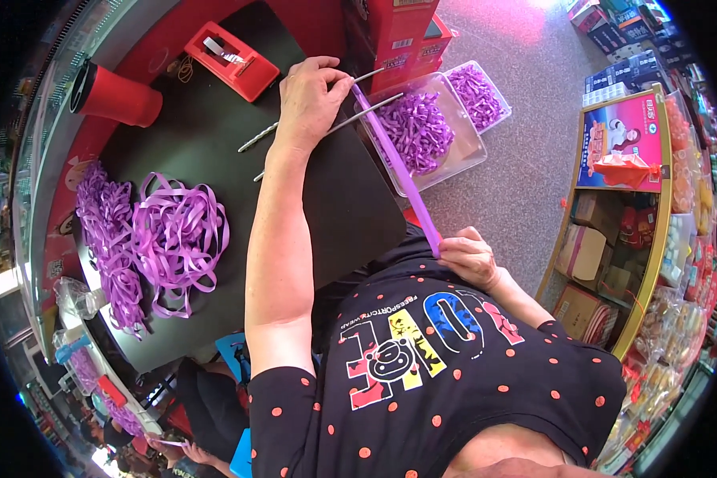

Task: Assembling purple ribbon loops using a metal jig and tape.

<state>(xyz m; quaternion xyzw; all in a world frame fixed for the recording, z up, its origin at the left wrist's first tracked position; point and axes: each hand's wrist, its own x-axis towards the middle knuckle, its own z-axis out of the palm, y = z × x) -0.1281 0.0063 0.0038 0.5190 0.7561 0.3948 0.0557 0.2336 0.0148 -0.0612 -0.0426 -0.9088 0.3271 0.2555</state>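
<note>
Spanning both hands: one ribbon (406,179), left hand (315,95) pinching the far end beside two rods (342,126), right hand (472,259) gripping the near end, likely for tautness. Rods jutting past table (338,215) edge, probably freeing their tips. Loose ribbons (179,239): table, left.

The purple ribbon (400,169) is looking smooth and satiny, the rods (346,123) are gleaming like metal, the plastic tub (464,149) is shining, the tabletop (331,223) is appearing matt.

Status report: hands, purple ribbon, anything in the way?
Left hand pinched on purple ribbon, far end. Right hand holding near end. Ribbon straight between. Metal rods pass under left wrist.
</note>
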